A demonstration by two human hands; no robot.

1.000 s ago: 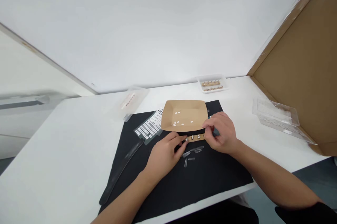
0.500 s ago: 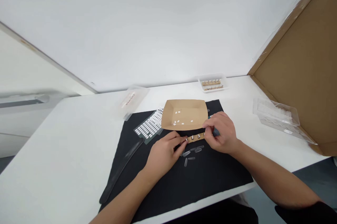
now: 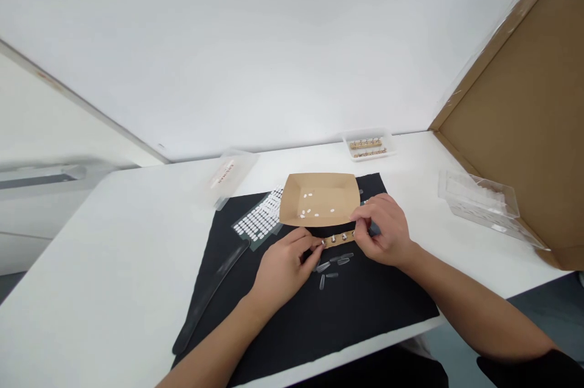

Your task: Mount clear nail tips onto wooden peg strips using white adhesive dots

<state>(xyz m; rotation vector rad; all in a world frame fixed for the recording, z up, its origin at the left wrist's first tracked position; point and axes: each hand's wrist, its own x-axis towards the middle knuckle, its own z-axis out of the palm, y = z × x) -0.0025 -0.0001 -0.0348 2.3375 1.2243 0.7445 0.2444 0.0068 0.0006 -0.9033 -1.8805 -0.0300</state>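
Observation:
A narrow wooden strip (image 3: 338,239) with several small metal pegs lies on the black cloth (image 3: 365,297). My left hand (image 3: 287,260) pinches the strip's left end. At the other end is my right hand (image 3: 384,228), its thumb and index finger pressed together; they cover that end, and what they grip is too hidden to make out. Just behind both hands stands a brown paper tray (image 3: 319,193) holding several small white ovals. Several clear nail tips (image 3: 323,266) lie in front of the strip. Left of the tray is a sheet of white oval stickers (image 3: 260,219).
A black curved tool (image 3: 212,294) lies at the cloth's left side. Behind are a clear lid (image 3: 232,173) and a plastic box (image 3: 391,149) with pegged strips. A clear case (image 3: 483,196) sits at the right, beside a large cardboard box (image 3: 524,108).

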